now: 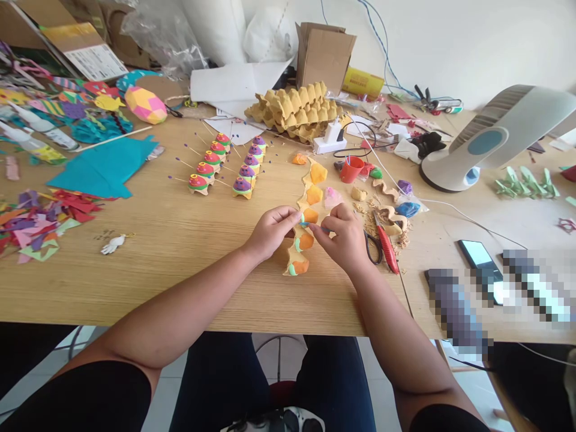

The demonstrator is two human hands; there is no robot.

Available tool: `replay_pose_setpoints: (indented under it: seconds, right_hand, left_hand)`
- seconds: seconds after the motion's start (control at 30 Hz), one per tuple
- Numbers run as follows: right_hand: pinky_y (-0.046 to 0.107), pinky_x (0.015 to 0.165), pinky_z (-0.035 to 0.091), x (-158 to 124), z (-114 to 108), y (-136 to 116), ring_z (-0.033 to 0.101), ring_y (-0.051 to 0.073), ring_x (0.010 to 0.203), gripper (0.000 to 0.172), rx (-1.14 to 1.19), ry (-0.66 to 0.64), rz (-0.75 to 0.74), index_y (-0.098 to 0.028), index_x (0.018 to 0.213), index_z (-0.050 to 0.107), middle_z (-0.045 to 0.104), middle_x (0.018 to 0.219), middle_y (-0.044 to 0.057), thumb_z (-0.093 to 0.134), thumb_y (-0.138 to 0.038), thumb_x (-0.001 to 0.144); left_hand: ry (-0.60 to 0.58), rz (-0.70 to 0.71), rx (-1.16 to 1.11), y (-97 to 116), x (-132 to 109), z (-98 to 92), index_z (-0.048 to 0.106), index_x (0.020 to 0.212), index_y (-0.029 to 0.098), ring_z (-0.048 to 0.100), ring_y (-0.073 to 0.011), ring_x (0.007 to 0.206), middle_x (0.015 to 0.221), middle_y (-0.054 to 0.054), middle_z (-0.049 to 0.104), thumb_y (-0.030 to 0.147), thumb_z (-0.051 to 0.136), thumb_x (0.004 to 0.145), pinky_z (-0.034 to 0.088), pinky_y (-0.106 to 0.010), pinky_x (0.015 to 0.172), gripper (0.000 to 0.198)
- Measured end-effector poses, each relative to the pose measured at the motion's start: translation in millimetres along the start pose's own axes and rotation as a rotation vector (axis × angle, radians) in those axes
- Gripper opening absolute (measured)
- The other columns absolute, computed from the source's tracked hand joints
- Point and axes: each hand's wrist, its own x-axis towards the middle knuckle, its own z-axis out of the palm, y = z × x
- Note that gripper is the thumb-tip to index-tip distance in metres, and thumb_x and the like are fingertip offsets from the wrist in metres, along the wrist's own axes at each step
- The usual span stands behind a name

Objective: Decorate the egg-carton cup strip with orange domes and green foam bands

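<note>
My left hand (276, 231) is closed on the edge of an egg-carton strip (304, 197), which is held up off the table at a slant. Orange patches cover its cups, and the nearer ones also carry pale green pieces. Between the fingers of my right hand (342, 235) is a thin blue stick-like tool (310, 225), its tip against a pale green patch near my left fingertips. Just right of that hand lie black-handled scissors (373, 246) and a red utility knife (387, 243).
Two rows of painted carton cups (210, 163) with pins stand at left of centre. Behind are stacked egg cartons (297, 108). A red cup (351, 170), a blue clay lump (408, 209) and carton scraps lie right, near a white fan (490, 138). Phones (481, 270) lie front right.
</note>
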Motion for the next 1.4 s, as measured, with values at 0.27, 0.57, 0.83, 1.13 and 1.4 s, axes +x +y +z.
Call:
replay_pose_setpoints:
  seconds: [0.27,0.57,0.83,1.13,1.4]
  right_hand:
    - [0.032,0.065,0.04,2.0,-1.2,-1.3,0.05,0.015,0.071,0.038,0.152,-0.007,-0.006,-0.019,0.062,0.058,0.048,0.079,0.003,0.067,-0.038,0.094]
    - [0.032,0.064,0.04,2.1,0.1,-3.3,0.049,0.015,0.07,0.039,0.186,-0.02,0.026,-0.019,0.062,0.056,0.047,0.078,0.002,0.065,-0.039,0.095]
    - [0.033,0.064,0.037,2.2,0.2,-6.0,0.047,0.015,0.068,0.042,0.262,0.023,0.083,-0.02,0.062,0.055,0.047,0.076,0.002,0.065,-0.044,0.094]
    - [0.027,0.055,0.035,8.3,7.2,-1.4,0.038,0.013,0.058,0.043,1.082,0.215,0.555,-0.025,0.077,0.051,0.037,0.067,-0.004,0.057,-0.064,0.094]
    - [0.028,0.055,0.04,5.9,15.6,-3.8,0.045,0.014,0.06,0.038,1.116,-0.061,0.573,-0.025,0.084,0.047,0.048,0.073,0.0,0.052,-0.061,0.094]
  left_hand:
    - [0.001,-0.022,-0.019,1.2,0.5,-0.2,0.07,0.08,0.019,0.052,-0.0098,0.061,0.071,0.002,0.061,0.054,0.075,0.083,0.042,-0.02,0.056,0.036]
    - [-0.019,-0.022,-0.022,0.2,0.1,-1.7,0.071,0.08,0.019,0.051,-0.0098,0.062,0.071,0.002,0.061,0.053,0.074,0.084,0.042,-0.02,0.056,0.034]
    - [-0.012,-0.032,-0.076,-0.3,-0.7,-0.9,0.07,0.078,0.019,0.049,-0.0089,0.059,0.066,0.003,0.057,0.049,0.076,0.083,0.041,-0.019,0.055,0.032]
    - [-0.102,-0.218,-0.534,-1.1,7.5,-2.2,0.069,0.088,0.019,0.063,-0.0131,0.067,0.081,-0.001,0.07,0.044,0.081,0.08,0.051,-0.025,0.062,0.029]
    - [-0.159,-0.25,-0.491,0.5,6.5,-2.8,0.074,0.097,0.024,0.068,-0.0184,0.077,0.09,-0.003,0.073,0.051,0.076,0.084,0.053,-0.03,0.069,0.03]
